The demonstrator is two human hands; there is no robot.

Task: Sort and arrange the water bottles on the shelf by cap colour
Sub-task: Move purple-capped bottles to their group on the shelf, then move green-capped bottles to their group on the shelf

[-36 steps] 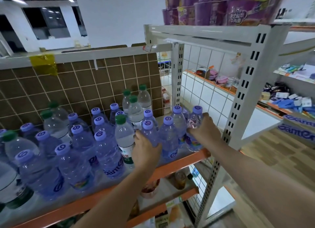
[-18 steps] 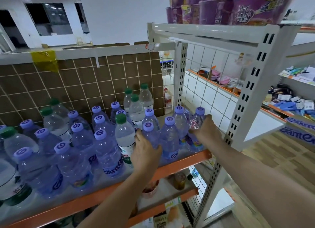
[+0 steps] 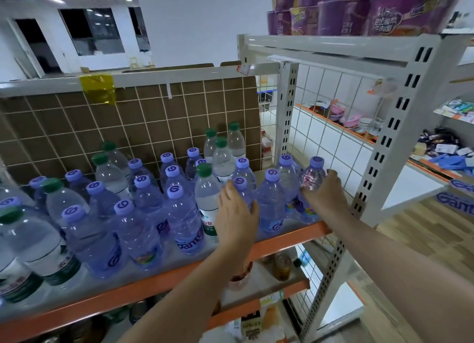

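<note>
Left hand (image 3: 237,214) wraps a purple-capped bottle (image 3: 239,182) at the near edge of the shelf (image 3: 289,236): fingers curled round its left side, thumb round its right, cap standing clear above the knuckles. Right hand (image 3: 324,196) grips the end bottle (image 3: 311,178), also purple-capped, last on the right beside the wire side panel (image 3: 333,127); fingers curl over its shoulder, palm against its right flank.

Both held bottles stand upright, long axes vertical. Between the two hands stand further purple caps, forming a purple group at the right end of the shelf.

Directly left of the left hand, touching or nearly touching it, stands a green-capped bottle (image 3: 206,199), upright in the front row, with purple caps on its far left side. Three more green caps (image 3: 220,143) stand far back near the cardboard backing (image 3: 154,122); others (image 3: 100,160) are scattered among purple ones toward the left.

Judgement: the sorting is partly done. The nearest misplaced item is the front green-capped bottle, which lies leftward of the left hand, so that hand is much the nearer; the right hand would have to cross the purple group to reach it.
</note>
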